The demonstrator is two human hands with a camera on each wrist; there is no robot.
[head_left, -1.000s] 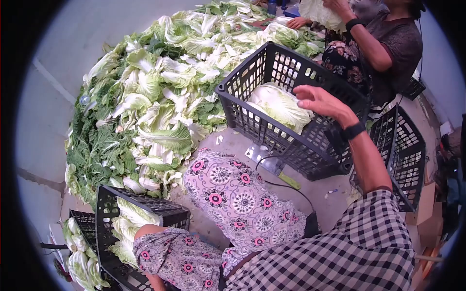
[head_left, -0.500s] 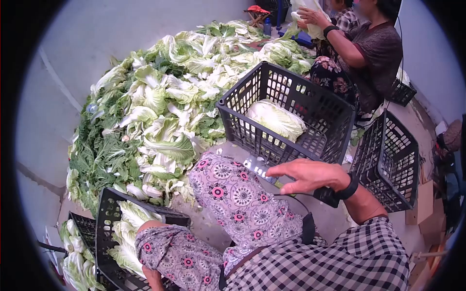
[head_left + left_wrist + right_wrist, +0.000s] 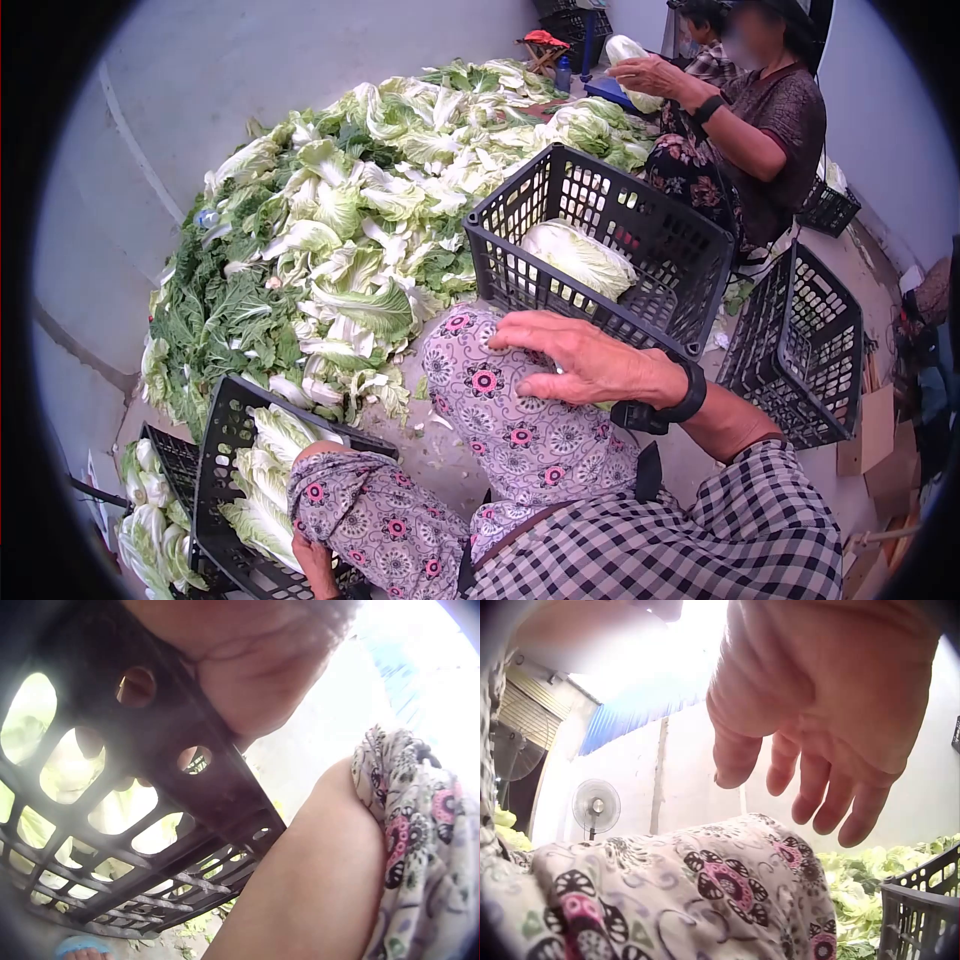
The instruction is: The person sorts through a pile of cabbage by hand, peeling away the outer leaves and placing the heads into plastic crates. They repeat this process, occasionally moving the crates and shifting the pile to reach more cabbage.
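My right hand (image 3: 590,365) hovers over the knee of the flowered trousers (image 3: 520,435), fingers loosely spread and holding nothing. Just beyond it, one Chinese cabbage (image 3: 578,258) lies on its side in a large black plastic crate (image 3: 640,325). At the lower left, my left hand (image 3: 315,565) is mostly hidden by my leg in the head view. From the left wrist, that hand (image 3: 255,667) grips the rim of a black crate (image 3: 120,780), with fingertips showing through its holes. Several Chinese cabbages (image 3: 265,490) lie inside this crate.
A wide heap of loose cabbage leaves (image 3: 340,210) covers the floor along the wall. Empty black crates (image 3: 800,350) stand at the right. A seated person (image 3: 770,130) opposite holds a cabbage (image 3: 630,75). More cabbages (image 3: 155,530) are at the far left.
My right hand has drawn back from above the cabbage in the large crate to over my knee. The cleaver on the floor is now mostly covered. The person opposite has lowered their cabbage.
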